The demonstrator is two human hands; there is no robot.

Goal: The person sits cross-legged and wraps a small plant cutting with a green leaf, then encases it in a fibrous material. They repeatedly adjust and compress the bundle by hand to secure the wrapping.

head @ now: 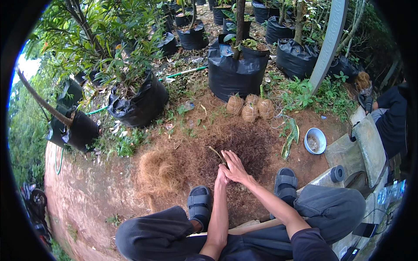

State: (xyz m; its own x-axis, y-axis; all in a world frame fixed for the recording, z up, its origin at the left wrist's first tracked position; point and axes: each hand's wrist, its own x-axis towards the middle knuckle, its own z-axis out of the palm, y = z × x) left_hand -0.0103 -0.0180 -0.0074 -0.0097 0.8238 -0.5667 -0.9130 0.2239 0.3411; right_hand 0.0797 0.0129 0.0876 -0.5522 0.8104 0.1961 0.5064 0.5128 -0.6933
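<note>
A thin green-brown plant stem (216, 154) sticks up out of my joined hands, above a spread of dark brown fibrous material (251, 140). My left hand (222, 175) is closed around its lower end. Over it lies my right hand (235, 167), fingers stretched out beside the stem; its palm side is hidden, as is the stem's base. To the left sits a loose heap of light brown coconut fibre (161, 171). Farther out, several string-wrapped fibre balls (249, 112) stand against a large black grow bag (238, 78).
A blue bowl (315, 141) with pale contents rests at right, near a variegated leaf (290, 138) and stone slabs (369, 148). Another person (392, 120) sits at the right edge. More grow bags (138, 102) stand beyond, with a green hose (186, 72) and a leaning grey post (329, 45).
</note>
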